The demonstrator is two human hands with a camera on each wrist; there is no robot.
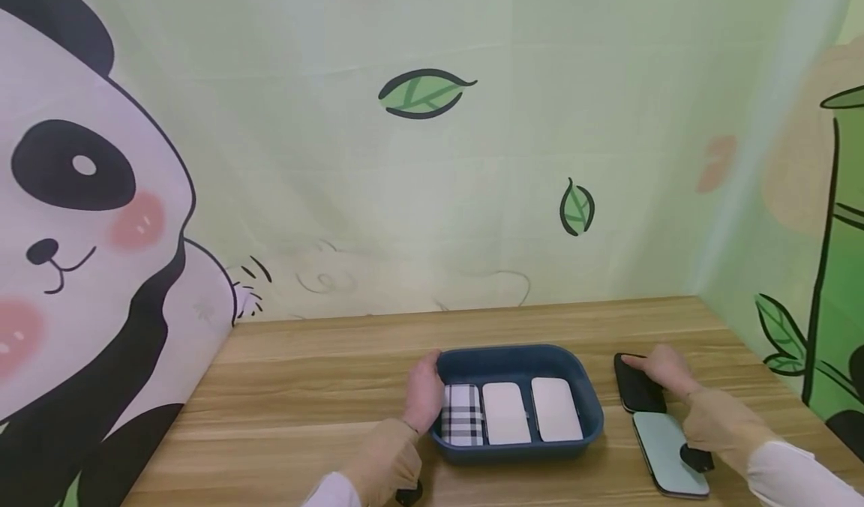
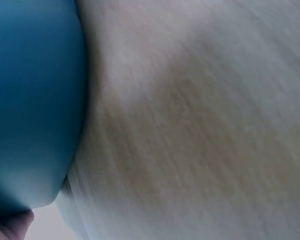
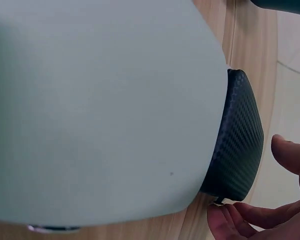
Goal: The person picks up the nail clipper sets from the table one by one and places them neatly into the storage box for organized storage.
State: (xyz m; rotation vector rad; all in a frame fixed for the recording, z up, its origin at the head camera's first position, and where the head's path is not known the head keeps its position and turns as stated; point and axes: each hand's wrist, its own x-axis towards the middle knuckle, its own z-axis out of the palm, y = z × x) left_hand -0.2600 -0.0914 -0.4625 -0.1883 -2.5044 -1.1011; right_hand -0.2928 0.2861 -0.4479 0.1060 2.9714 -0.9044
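My left hand holds the left side of a dark blue rectangular tray. A fingertip shows at the tray's far end in the left wrist view. Inside the tray lie a black-and-white plaid rectangle and two white, round-cornered rectangles, one in the middle and one at the right. My right hand is over a flat black case with a woven-looking texture. Its fingers meet the case's right corner, while the thumb stands apart from the far edge.
A pale green, phone-shaped slab with a dark edge lies just in front of the black case, partly under my right forearm. Everything stands on a wood-grain table. A printed cloth backdrop with a panda and leaves encloses the back and sides.
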